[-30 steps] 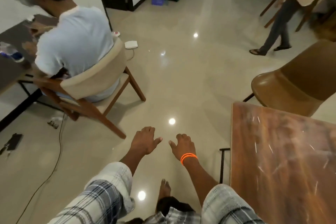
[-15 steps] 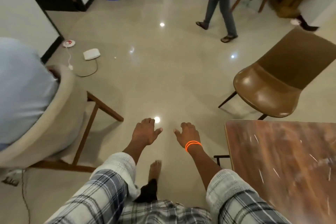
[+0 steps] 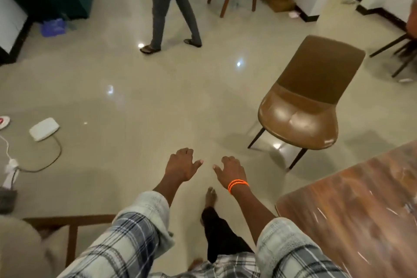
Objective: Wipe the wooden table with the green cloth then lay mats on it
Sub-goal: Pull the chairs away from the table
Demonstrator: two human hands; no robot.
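The wooden table (image 3: 352,214) fills the lower right corner; its bare brown top shows light streaks. Both my hands hang out in front of me over the floor, to the left of the table. My left hand (image 3: 181,166) holds nothing, fingers loosely curled and thumb out. My right hand (image 3: 230,170), with an orange band at the wrist, is likewise empty. Neither hand touches the table. No green cloth and no mats are in view.
A brown leather chair (image 3: 302,106) stands just beyond the table. A person (image 3: 169,7) walks across the far floor. A white box (image 3: 44,128) and cables lie on the floor at left. A wooden chair frame (image 3: 67,228) is at lower left.
The view has swung right: the seated person and beige chair slid out at left, the brown chair and table shifted. Both hands stay empty in front of me.
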